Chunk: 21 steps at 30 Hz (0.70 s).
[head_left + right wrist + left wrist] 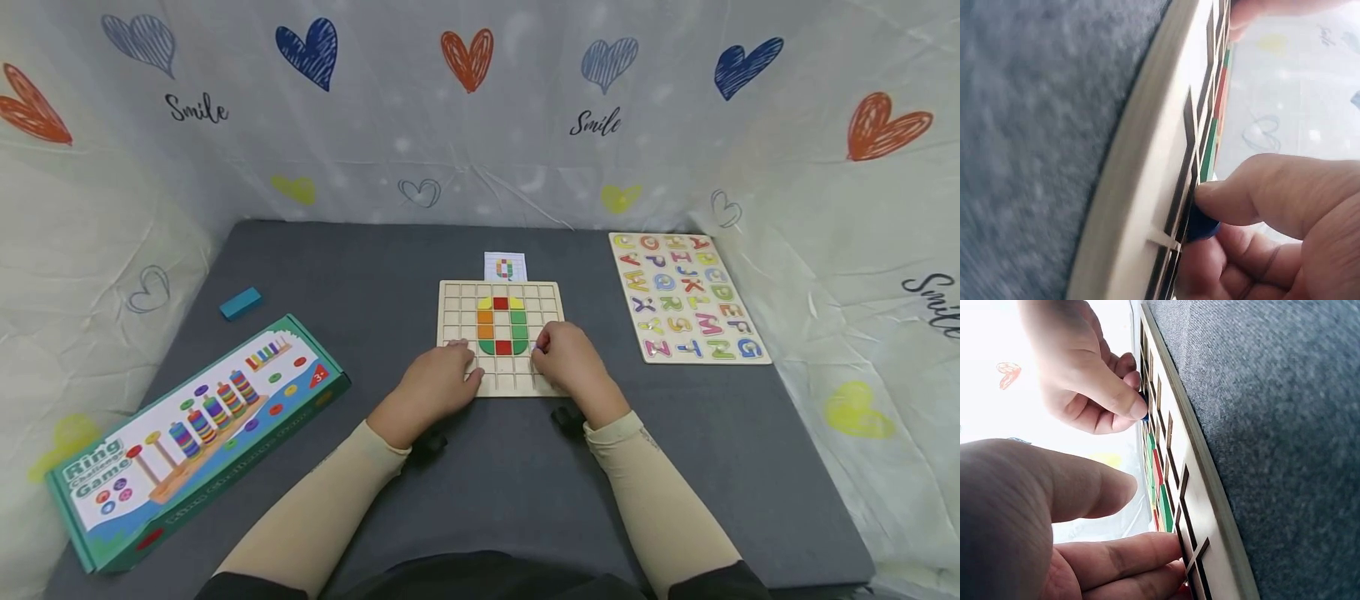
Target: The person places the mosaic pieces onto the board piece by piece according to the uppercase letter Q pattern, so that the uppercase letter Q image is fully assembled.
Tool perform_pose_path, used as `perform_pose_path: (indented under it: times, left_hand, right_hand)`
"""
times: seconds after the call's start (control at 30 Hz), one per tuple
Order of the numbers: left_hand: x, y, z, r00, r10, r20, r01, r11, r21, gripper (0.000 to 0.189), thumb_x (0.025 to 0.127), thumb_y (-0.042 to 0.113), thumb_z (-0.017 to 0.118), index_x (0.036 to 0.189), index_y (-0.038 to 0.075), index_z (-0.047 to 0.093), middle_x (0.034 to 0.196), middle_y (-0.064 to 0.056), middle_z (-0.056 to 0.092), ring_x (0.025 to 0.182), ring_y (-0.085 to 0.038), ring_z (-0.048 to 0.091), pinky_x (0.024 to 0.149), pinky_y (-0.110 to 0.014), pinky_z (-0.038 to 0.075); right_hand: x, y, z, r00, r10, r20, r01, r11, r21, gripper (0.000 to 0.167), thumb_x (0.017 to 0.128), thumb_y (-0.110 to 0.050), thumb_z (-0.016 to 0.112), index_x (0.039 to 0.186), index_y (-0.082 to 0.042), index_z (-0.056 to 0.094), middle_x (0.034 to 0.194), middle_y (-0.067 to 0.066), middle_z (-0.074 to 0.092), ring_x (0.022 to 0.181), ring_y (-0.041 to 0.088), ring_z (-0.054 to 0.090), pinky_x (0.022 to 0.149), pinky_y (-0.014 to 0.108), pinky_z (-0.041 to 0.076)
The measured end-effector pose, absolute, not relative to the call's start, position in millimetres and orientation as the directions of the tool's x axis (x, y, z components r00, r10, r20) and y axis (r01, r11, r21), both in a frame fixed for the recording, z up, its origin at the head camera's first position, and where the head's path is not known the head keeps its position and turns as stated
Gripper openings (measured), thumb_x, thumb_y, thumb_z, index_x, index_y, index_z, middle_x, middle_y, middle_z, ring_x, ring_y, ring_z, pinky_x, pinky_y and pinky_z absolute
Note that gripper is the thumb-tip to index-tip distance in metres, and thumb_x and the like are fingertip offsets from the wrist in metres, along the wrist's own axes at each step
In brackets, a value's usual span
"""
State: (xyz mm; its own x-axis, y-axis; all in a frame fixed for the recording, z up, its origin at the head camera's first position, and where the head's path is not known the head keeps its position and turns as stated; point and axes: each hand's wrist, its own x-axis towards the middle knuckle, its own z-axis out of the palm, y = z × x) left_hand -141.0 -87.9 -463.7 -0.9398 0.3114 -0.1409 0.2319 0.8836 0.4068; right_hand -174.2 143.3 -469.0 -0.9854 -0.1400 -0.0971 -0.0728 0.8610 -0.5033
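Observation:
A square wooden grid board (491, 382) lies on the table, with red, orange, yellow and green tiles (519, 332) set in a ring-like pattern. My right hand (567, 357) is at the board's right side, pinching a small dark blue tile (1202, 226) between thumb and fingers, right at the grid. Over the lower left of the board, my left hand (437, 387) rests its fairly straight fingers (1125, 553) on the surface, thumb held apart. A bit of red shows beside those fingertips in the left wrist view. A small pattern card (505, 262) lies behind the board.
A wooden alphabet board (693, 302) with colourful letters lies at the right. The green Ring Game box (198, 437) sits at the left, with a blue block (240, 303) behind it. A white curtain (517, 100) printed with hearts surrounds the dark grey tabletop (495, 492).

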Motion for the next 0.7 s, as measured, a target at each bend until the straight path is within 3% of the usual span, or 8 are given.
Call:
perform_pose_path:
  times: [0.47,0.7]
  left_hand:
    - [-143,-90,-466,-0.936,0.324,-0.138,0.245,0.881,0.406,0.036,0.108,0.034,0.066,0.123,0.005,0.079,0.154,-0.015,0.065,0.145,-0.031,0.062,0.114,-0.051,0.055]
    - [-143,-89,-465,-0.937,0.314,-0.152,0.230,0.885,0.405,0.041,0.108,0.036,0.065,0.132,0.005,0.076,0.156,-0.015,0.063,0.146,-0.032,0.062,0.117,-0.052,0.053]
  right_hand:
    - [-166,126,-468,-0.926,-0.377,-0.037,-0.318,0.827,-0.463,0.006,0.097,-0.007,0.078,0.091,-0.006,0.076,0.086,0.007,0.065,0.076,0.021,0.057,0.071,0.036,0.051]
    - [-165,138,-468,-0.933,-0.357,-0.049,-0.283,0.810,-0.513,0.010,0.095,-0.010,0.081,0.103,-0.004,0.079,0.095,0.009,0.068,0.082,0.022,0.059,0.075,0.036,0.052]
